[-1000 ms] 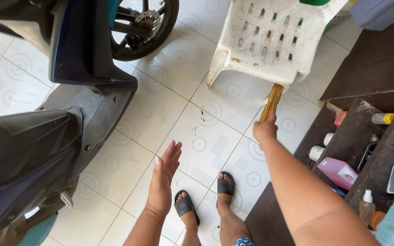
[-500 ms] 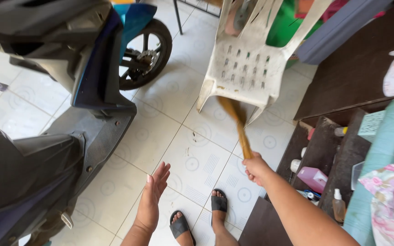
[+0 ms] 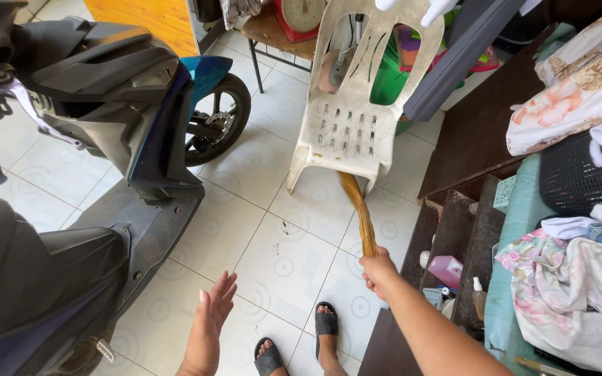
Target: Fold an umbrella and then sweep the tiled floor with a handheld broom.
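My right hand (image 3: pixel 379 271) is closed around the handle end of a yellowish stick broom (image 3: pixel 358 209). The broom's bristles reach under the front of a white plastic chair (image 3: pixel 346 125). My left hand (image 3: pixel 212 310) hovers above the white tiled floor (image 3: pixel 273 230) with its fingers spread and nothing in it. My two feet in dark sandals (image 3: pixel 301 341) stand on the tiles between my arms.
A dark scooter (image 3: pixel 85 167) fills the left side, its front wheel (image 3: pixel 219 118) near the chair. Dark wooden shelves (image 3: pixel 454 237) on the right hold a pink bottle (image 3: pixel 445 270) and small containers. Folded clothes (image 3: pixel 573 278) lie at far right.
The view has pulled back and up, showing more of the chair and scooter. My right hand has drawn the broom back toward me. My left hand has dropped lower in view.
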